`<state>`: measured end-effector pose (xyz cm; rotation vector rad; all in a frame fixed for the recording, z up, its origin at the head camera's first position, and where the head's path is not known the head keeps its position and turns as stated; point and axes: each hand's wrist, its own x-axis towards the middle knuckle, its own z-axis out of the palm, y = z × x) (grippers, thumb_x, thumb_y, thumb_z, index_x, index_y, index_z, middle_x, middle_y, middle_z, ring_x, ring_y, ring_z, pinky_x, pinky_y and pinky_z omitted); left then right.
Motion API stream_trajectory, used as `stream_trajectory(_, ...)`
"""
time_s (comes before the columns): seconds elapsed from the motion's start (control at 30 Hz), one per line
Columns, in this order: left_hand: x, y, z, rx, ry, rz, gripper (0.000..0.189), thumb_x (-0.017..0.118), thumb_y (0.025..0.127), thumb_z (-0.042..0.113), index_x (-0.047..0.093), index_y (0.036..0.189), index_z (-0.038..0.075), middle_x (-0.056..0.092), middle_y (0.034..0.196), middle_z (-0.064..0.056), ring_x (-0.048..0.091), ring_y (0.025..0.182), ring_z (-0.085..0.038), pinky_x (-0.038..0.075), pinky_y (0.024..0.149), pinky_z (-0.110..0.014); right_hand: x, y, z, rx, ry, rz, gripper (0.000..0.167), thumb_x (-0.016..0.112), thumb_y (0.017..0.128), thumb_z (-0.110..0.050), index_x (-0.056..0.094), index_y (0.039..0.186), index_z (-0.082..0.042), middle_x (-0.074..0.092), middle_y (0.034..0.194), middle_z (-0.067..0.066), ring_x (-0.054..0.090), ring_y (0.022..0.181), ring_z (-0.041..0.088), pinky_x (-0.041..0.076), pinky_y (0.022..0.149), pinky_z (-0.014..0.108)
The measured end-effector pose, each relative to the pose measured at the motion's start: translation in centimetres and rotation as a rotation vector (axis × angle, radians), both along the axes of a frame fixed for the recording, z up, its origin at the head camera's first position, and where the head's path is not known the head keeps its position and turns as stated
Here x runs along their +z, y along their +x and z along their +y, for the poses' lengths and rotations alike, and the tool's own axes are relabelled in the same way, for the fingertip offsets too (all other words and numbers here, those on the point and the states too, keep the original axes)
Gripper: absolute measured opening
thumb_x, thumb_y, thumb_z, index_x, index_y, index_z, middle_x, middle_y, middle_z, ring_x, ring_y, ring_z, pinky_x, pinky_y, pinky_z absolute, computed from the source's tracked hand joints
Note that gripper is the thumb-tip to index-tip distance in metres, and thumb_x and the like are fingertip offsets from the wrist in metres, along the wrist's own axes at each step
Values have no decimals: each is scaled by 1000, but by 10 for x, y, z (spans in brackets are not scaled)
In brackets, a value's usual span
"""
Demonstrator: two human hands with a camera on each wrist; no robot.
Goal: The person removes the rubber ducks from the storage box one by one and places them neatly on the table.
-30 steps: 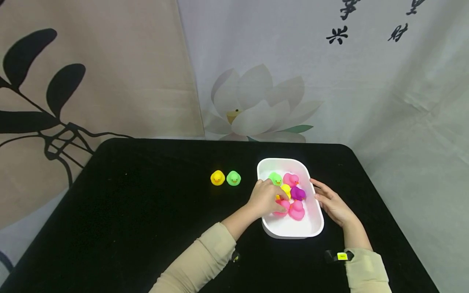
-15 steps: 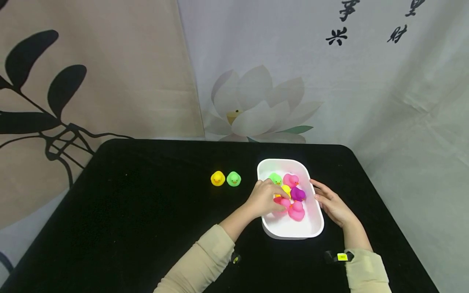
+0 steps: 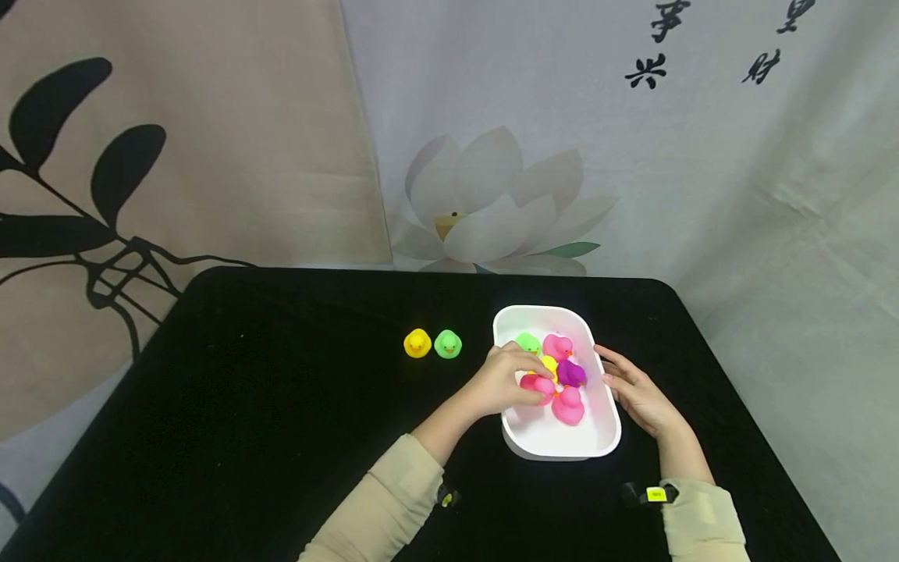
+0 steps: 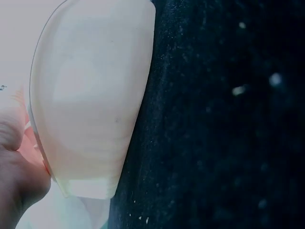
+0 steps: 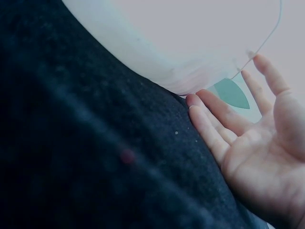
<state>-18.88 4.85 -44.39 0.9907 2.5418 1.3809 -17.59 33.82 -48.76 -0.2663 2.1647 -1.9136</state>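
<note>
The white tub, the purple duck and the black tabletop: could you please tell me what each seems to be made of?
White tub: probably moulded plastic, smooth, judging by its even walls and rounded corners.
Purple duck: likely soft vinyl or rubber, given its uniform colour and rounded shape; possibly hard plastic.
Black tabletop: seemingly cloth-covered and matt; it shows little shine and pale specks.

sleeves [image 3: 382, 503]: pale beige | black device [image 3: 635, 493] at each cuff [image 3: 420, 462] | right device: yellow rectangular label [image 3: 656, 494]
</note>
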Motion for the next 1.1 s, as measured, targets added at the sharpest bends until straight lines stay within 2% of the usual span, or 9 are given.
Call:
stream_trajectory(0.2,4,0,-7,-12,36,38,33,82,74,19,75,107,18,68,107,10,48,101,-5,34,91,-32,0,0,0,7,-10,9,54,49,99,-11,27,148,-4,29,143,33,57,110,8,49,86,31)
stream_trajectory(0.57,16,2,-23,-15,65,54,37,79,73,15,73,110,16,66,110,8,48,103,-6,37,88,-32,0,-1,1,4,3,6,54,50,99,-12,28,148,-5,30,142,33,58,109,8,50,85,32)
stream_trajectory(0.77,18,2,-33,-19,67,56,36,78,73,15,74,109,16,66,111,6,45,104,-9,38,87,-32,0,-1,0,-1,6,2,55,50,99,-12,28,148,-6,29,143,33,57,109,7,50,85,32)
stream_trajectory(1.0,20,0,-50,-66,103,67,33,76,75,15,74,108,14,66,110,8,45,100,-9,39,84,-34,0,-1,0,-12,5,-2,54,51,99,-13,29,148,-6,30,143,33,58,109,8,50,85,33)
stream_trajectory(1.1,22,0,-59,-83,121,51,32,77,76,14,74,108,13,66,110,7,45,99,-11,44,82,-36,0,-1,0,-14,8,-5,55,51,99,-13,29,148,-6,29,143,32,57,109,8,50,85,33)
